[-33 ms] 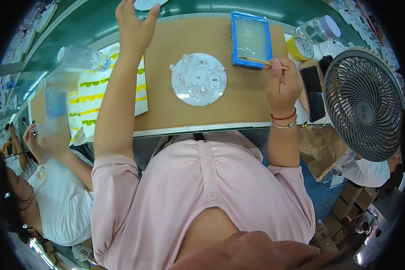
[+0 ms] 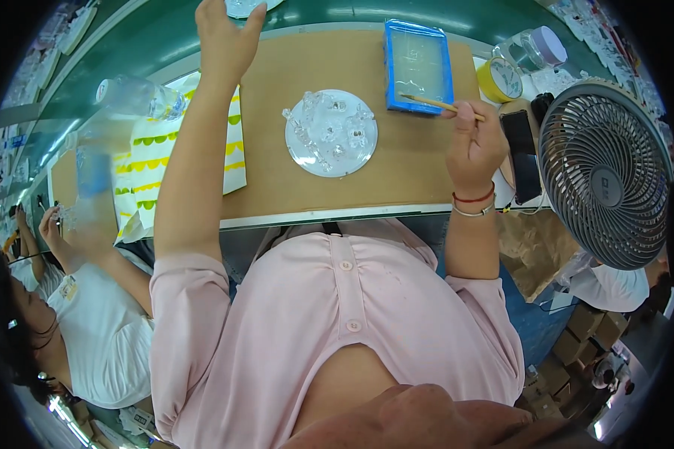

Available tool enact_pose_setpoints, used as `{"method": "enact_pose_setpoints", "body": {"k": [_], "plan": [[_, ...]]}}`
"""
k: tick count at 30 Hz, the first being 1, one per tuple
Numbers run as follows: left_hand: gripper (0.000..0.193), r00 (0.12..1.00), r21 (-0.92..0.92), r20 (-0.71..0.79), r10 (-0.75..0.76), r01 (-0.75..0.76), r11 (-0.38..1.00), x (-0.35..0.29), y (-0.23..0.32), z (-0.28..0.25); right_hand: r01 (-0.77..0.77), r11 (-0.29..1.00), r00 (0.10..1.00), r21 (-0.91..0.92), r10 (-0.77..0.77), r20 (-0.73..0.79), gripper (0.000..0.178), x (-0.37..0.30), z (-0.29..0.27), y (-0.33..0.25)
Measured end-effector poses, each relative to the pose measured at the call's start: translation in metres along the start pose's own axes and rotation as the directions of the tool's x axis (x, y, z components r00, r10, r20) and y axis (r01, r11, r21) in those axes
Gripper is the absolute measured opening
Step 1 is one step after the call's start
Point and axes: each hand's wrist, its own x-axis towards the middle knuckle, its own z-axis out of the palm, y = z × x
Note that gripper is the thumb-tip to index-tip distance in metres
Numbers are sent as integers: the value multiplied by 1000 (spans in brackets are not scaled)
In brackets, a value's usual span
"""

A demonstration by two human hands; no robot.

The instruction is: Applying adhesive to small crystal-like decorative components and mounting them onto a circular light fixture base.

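My left hand (image 2: 228,39) reaches to the far edge, thumb spread away from the fingers, beside a second white plate (image 2: 249,7) that the frame cuts off. Some of its fingertips are cut off too, and nothing shows in its grasp. In my right hand (image 2: 475,146) is a thin wooden stick (image 2: 443,104), pinched between thumb and fingers. Its narrow tip lies over the near side of a blue-rimmed shallow box (image 2: 391,75) with a pale inside. Between my arms sits a round white plate (image 2: 307,153) bearing several clear, glassy pieces (image 2: 328,133).
A brown board (image 2: 269,191) covers the work surface. To the right are yellow tape (image 2: 499,79), a lidded clear jar (image 2: 528,49), a phone (image 2: 520,146) and a grey fan (image 2: 606,176). A plastic bottle (image 2: 138,96) lies at left on patterned paper; a co-worker (image 2: 101,329) sits beyond.
My right hand has shifted slightly to the right and toward me, with the stick in it. My left hand has barely moved.
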Motion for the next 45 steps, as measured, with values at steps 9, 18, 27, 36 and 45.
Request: {"method": "enact_pose_setpoints", "body": {"k": [9, 18, 27, 36, 45], "plan": [[46, 986, -25, 134, -96, 100, 995, 49, -34, 64, -13, 1000, 1000, 24, 14, -18, 17, -2, -14, 4], [25, 949, 77, 310, -59, 37, 996, 83, 5, 53, -77, 948, 982, 308, 126, -142, 22, -31, -29, -13], [26, 947, 50, 312, -74, 62, 997, 30, 63, -47, -61, 937, 990, 343, 12, 143, 20, -68, -29, -32], [44, 959, -76, 220, 179, -166, 983, -70, 68, -96, 84, 944, 966, 318, -156, 208, 5, -67, -2, -40], [81, 876, -439, 468, 113, 120, 890, -111, 115, -92, 87, 973, 976, 215, -126, 176, 8, -68, -9, -45]]}}
